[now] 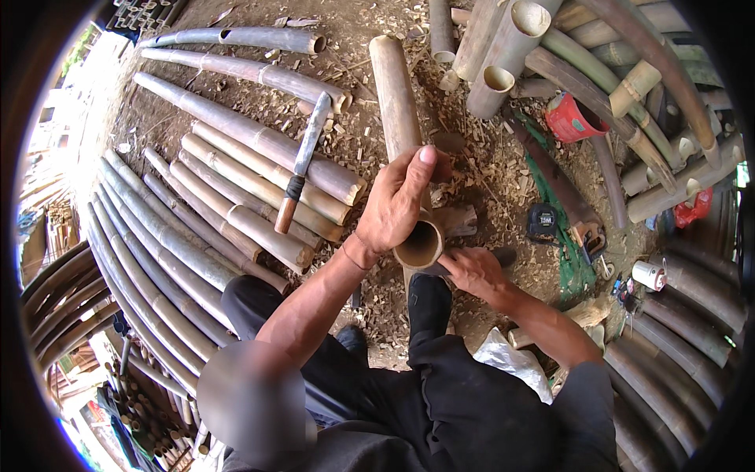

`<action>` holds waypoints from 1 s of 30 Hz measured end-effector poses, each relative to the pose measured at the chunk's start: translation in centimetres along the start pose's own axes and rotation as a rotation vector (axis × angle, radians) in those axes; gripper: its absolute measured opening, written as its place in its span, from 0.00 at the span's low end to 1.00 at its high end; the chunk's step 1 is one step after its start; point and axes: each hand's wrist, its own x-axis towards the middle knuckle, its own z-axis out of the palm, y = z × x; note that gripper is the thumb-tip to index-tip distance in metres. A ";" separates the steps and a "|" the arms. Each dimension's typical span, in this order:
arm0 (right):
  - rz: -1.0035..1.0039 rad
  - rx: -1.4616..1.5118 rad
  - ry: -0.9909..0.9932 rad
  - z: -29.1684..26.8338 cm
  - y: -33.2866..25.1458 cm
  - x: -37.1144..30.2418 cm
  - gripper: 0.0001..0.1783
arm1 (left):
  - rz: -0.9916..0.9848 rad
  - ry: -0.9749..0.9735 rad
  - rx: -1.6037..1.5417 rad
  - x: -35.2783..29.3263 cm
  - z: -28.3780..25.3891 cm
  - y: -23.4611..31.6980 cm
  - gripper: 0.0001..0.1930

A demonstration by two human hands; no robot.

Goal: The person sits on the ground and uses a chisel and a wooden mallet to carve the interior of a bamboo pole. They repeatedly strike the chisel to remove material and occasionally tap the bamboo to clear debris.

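Note:
A tan bamboo pole (395, 94) stretches away from me, its hollow near end facing up at me. My left hand (395, 203) is wrapped around it just behind that open end, thumb on top. At the right of the rim, my right hand (474, 271) is closed against the pole's end; its fingertips are partly hidden beneath. Left of the pole, a machete (308, 145) with a wooden handle and dark binding lies across several bamboo poles (259, 141) on the ground. A short bamboo piece (458, 221) sits just beyond my right hand.
Wood chips cover the dirt floor. To the right are a black tape measure (542, 223), a handsaw (587, 238), green netting (578, 275) and a red bucket (576, 118). A white can (649, 274) stands near stacked dark poles (668, 370). Upright bamboo tubes (489, 90) stand at the back.

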 end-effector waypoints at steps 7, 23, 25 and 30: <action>0.535 0.505 0.258 -4.3 3.7 -2.2 0.24 | 0.170 0.085 0.082 0.1 0.1 0.2 0.29; 1.285 2.120 0.391 -1.6 -4.3 2.5 0.09 | 0.120 0.081 0.186 0.1 0.5 -0.3 0.32; 1.317 2.109 0.464 -1.4 -6.3 2.8 0.09 | 0.118 0.066 0.195 0.4 0.4 0.2 0.32; 1.283 2.239 0.337 -1.9 -8.9 2.0 0.10 | 0.142 0.016 0.235 0.6 0.4 0.2 0.32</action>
